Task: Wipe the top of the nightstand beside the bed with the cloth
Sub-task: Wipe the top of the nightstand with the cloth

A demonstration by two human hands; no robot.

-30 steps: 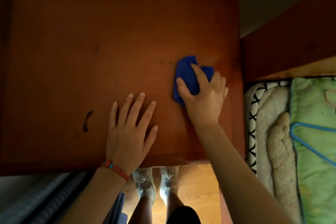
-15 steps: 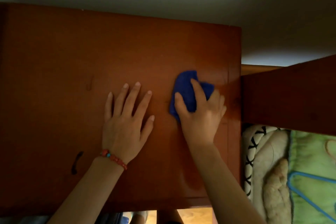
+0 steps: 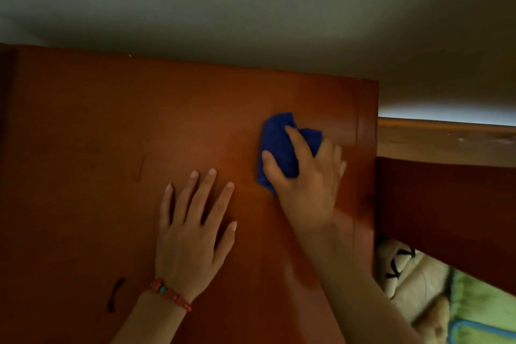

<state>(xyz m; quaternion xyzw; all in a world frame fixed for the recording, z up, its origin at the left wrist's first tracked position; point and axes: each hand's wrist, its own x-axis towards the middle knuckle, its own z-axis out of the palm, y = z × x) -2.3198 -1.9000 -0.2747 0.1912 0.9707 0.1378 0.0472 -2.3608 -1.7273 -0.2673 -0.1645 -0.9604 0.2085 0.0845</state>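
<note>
One blue cloth [image 3: 282, 148] is bunched near the nightstand [image 3: 97, 148] top's right edge, long side running front to back, gripped by the right hand [image 3: 304, 176]. The left hand [image 3: 190, 237] is laid flat, fingers spread.

left hand [image 3: 190, 240] flat, right hand [image 3: 307, 184] curled

Reddish-brown wooden nightstand top [image 3: 97, 134] fills most of view, back edge against pale wall [image 3: 251, 8]. Right hand [image 3: 304, 176] presses bunched blue cloth [image 3: 279, 145] onto top near nightstand's right edge, thumb and index finger spread over cloth. Left hand [image 3: 192, 229] flat on top just left of cloth, fingers straight and spread, red beaded bracelet [image 3: 170, 294] at wrist. Dark curved mark [image 3: 115, 294] near nightstand's front-left. Wooden headboard [image 3: 446, 190] right of nightstand; green bedding [image 3: 480, 301] and cream pillow [image 3: 413, 282] below it.
</note>
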